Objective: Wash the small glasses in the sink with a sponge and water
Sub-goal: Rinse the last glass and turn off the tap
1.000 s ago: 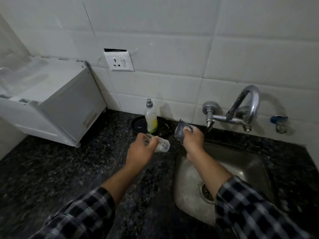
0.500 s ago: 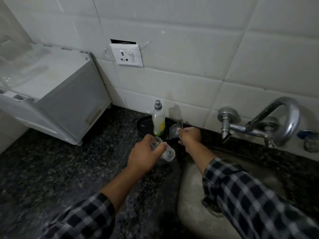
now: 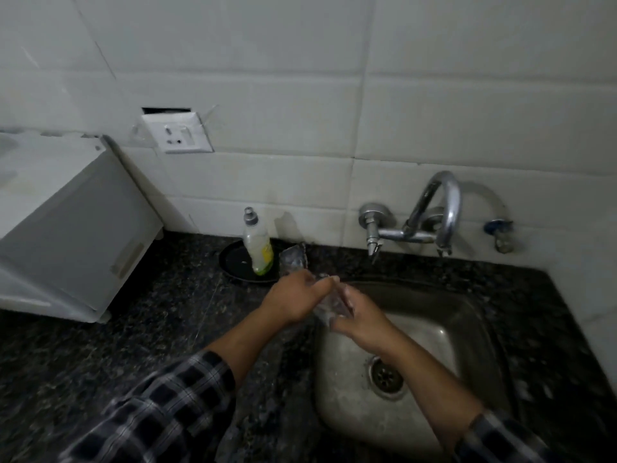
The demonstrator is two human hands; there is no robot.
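Worktop: dark speckled stone, steel sink set in

Glass: over the sink's back left corner, both hands around it

Left hand: grip closed on glass

Right hand: grip closed on glass

Second glass: resting by the soap bottle

Tap: no water seen, so washing looks barely started

The glass between the hands is a blurred smear, mostly covered by fingers. Left of the sink, the white box is cut off by the frame edge. Both sleeves run off the bottom.

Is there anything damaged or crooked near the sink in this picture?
Yes. The wall socket sits tilted, with a dark open gap in the tile above it, as if pulled loose. Nothing else stands out.
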